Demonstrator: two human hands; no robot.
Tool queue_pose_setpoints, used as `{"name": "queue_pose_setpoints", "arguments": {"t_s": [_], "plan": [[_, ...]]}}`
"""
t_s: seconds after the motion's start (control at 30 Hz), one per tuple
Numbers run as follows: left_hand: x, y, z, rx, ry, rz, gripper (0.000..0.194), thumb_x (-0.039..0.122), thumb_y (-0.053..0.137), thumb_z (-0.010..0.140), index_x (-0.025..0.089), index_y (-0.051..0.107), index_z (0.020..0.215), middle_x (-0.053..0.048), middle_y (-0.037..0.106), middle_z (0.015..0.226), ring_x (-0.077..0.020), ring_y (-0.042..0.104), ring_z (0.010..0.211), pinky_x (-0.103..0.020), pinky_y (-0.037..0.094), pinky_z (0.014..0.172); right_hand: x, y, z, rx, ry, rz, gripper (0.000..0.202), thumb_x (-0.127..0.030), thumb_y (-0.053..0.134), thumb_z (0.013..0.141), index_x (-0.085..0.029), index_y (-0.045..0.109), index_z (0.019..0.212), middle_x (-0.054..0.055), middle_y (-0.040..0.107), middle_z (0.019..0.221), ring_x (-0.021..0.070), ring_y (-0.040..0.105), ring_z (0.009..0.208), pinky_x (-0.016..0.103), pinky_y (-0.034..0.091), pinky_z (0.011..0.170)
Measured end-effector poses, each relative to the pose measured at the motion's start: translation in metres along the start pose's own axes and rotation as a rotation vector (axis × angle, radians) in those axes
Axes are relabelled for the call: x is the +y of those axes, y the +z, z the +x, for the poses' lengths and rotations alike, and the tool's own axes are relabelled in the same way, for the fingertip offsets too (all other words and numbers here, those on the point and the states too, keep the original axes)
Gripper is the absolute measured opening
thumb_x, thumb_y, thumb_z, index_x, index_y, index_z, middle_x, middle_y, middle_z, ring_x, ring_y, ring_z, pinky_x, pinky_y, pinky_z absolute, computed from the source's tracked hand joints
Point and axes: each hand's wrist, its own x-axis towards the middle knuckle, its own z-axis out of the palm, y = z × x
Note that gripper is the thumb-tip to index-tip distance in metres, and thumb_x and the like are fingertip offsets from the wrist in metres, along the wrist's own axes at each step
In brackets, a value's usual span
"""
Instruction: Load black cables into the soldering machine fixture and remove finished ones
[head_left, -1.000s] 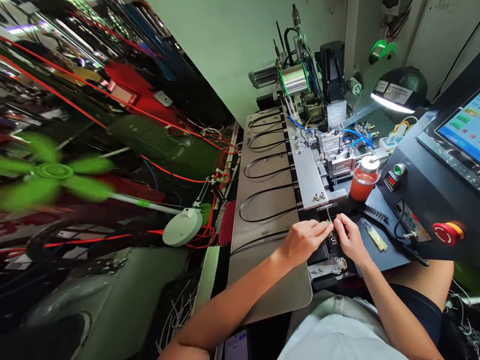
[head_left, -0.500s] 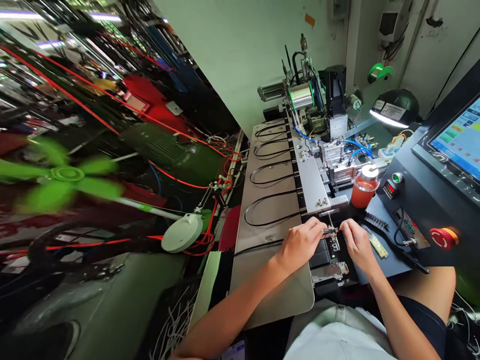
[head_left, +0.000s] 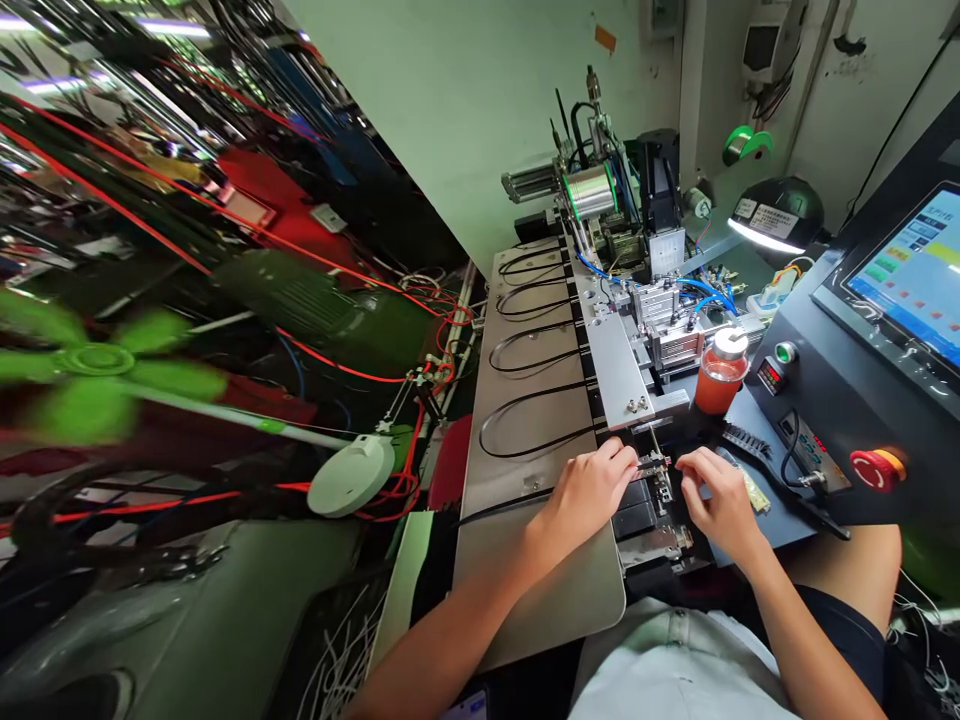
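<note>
My left hand (head_left: 589, 492) is closed in a pinch on the end of a black cable (head_left: 499, 503), at the small metal fixture (head_left: 660, 478) on the machine's near end. The cable trails left from under that hand across the beige metal plate (head_left: 540, 590). Just right of the fixture, my right hand (head_left: 721, 500) hovers with thumb and forefinger apart and nothing visible between them. The cable's tip in the fixture is too small to make out. A metal clamp block (head_left: 660, 548) sits nearer to me.
Several looped black cables (head_left: 525, 400) lie along the plate. Right of the fixture are a jar of reddish liquid (head_left: 720, 375), a black brush (head_left: 772, 460) and a control panel with a red stop button (head_left: 877, 468). A solder wire spool (head_left: 592, 192) stands behind; a green fan (head_left: 97, 360) spins at left.
My right hand has come away from the fixture, its fingers parting. My left hand stays at the fixture with the cable. The whole view has shifted slightly.
</note>
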Motion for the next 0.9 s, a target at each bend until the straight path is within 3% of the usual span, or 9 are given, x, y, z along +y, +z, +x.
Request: {"name": "queue_pose_setpoints", "arguments": {"t_s": [0.23,0.5,0.63,0.73,0.9], "plan": [[-0.001,-0.002,0.000,-0.012,-0.005,-0.003,0.022,0.031,0.040,0.095,0.020,0.059,0.091,-0.002,0.061,0.092,-0.0161,0.064,0.074,-0.024,0.043,0.059,-0.002,0.004,-0.002,0.025,0.002,0.007,0.017,-0.011,0.042,0.085,-0.018,0.058,0.089,0.002,0.057,0.074,0.0135,0.054,0.066,0.024,0.042,0.062],[0.004,0.000,0.001,-0.030,-0.035,-0.005,0.020,0.030,0.041,0.094,0.019,0.058,0.093,-0.002,0.062,0.094,-0.0158,0.064,0.076,-0.024,0.044,0.062,-0.009,-0.017,-0.007,0.170,0.051,0.026,0.020,-0.014,0.042,0.090,-0.018,0.058,0.102,0.000,0.059,0.072,0.0102,0.052,0.056,0.022,0.042,0.053],[0.000,-0.015,-0.007,-0.071,-0.129,0.049,0.021,0.029,0.040,0.094,0.017,0.057,0.097,-0.005,0.064,0.093,-0.0187,0.064,0.077,-0.025,0.044,0.062,-0.015,-0.024,-0.010,0.257,0.103,0.062,0.012,-0.020,0.050,0.089,-0.019,0.060,0.097,-0.002,0.059,0.067,0.0082,0.048,0.048,0.020,0.038,0.047],[-0.030,-0.042,-0.027,-0.101,-0.137,0.009,0.028,0.024,0.034,0.094,0.019,0.060,0.085,-0.003,0.066,0.086,-0.0177,0.063,0.078,-0.025,0.045,0.068,-0.018,-0.030,-0.013,0.234,0.082,0.102,0.010,-0.020,0.051,0.090,-0.019,0.060,0.092,-0.001,0.062,0.067,0.0088,0.053,0.051,0.019,0.041,0.050],[-0.130,-0.079,-0.090,-0.027,-0.316,-0.139,0.032,0.038,0.039,0.087,0.022,0.064,0.075,0.003,0.069,0.079,-0.0129,0.063,0.076,-0.019,0.046,0.074,-0.016,-0.031,-0.014,0.215,0.080,0.159,0.016,-0.022,0.047,0.091,-0.019,0.061,0.085,-0.001,0.063,0.066,0.0103,0.058,0.055,0.018,0.044,0.052]]}}
